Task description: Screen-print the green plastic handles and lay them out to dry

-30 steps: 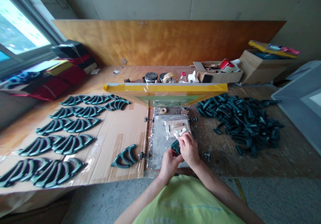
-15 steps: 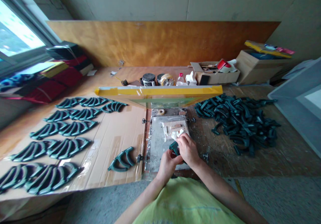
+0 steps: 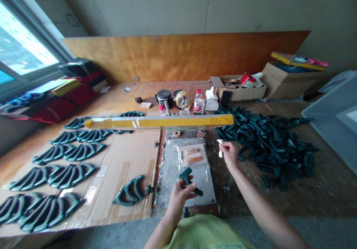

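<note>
My left hand (image 3: 182,194) is closed on a dark green curved plastic part (image 3: 185,174), held above the front of the grey metal plate (image 3: 169,159). Pinched in my right hand (image 3: 231,155) is a crumpled white tissue (image 3: 220,148), right of the plate and near the pile of green parts (image 3: 267,141). A clear plastic-wrapped block (image 3: 193,156) with a brownish piece lies on the plate. Left of the plate, a small group of green parts (image 3: 129,192) rests on cardboard.
A yellow-edged frame (image 3: 167,122) spans the back of the plate. Rows of green parts (image 3: 72,176) lie on the cardboard (image 3: 111,167) at left. Behind stand a black jar (image 3: 164,97), a tape roll (image 3: 183,100), a bottle (image 3: 198,101) and an open carton (image 3: 242,89). A grey bin (image 3: 331,130) sits far right.
My right hand has moved right, away from the green part, carrying the white tissue. My left hand still holds the part, now more exposed. The yellow-edged frame appears lower in view.
</note>
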`<state>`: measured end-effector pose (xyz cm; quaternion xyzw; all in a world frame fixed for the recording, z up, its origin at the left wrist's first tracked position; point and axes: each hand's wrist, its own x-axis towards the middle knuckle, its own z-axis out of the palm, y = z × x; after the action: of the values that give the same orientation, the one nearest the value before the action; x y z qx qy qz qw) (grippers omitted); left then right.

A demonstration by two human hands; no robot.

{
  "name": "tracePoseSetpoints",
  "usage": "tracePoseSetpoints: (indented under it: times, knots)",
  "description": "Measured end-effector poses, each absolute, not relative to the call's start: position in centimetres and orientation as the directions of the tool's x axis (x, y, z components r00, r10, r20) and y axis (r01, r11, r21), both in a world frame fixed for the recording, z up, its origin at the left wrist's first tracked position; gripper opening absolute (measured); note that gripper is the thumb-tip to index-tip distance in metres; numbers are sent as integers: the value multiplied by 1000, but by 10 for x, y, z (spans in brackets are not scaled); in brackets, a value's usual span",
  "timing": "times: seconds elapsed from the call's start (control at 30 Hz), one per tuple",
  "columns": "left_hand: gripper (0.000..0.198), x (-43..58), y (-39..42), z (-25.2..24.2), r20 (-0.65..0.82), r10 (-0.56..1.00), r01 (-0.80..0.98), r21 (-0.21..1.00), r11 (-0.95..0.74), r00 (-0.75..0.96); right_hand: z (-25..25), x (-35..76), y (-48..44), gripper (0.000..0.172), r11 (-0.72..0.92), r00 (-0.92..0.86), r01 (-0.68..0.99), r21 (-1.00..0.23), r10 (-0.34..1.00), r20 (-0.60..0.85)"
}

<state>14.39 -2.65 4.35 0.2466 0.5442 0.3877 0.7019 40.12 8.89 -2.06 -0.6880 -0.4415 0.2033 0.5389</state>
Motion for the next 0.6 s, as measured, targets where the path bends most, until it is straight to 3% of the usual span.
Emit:
tracePoseSetpoints:
  times: [0.13, 0.43, 0.6]
  knots:
    - [65, 137, -32, 31, -614, 789, -254, 765, 592, -11, -34, 421, 159, 31, -80, 522, 397, -914, 839, 153]
    - [72, 140, -39, 14, -643, 742, -246, 763, 598, -192, -13, 396, 278, 6, -23, 245, 488, -872, 963, 111]
    - [70, 142, -38, 11, -627, 745, -269, 776, 570, -230, -9, 389, 248, 20, 0, 143, 473, -881, 987, 77]
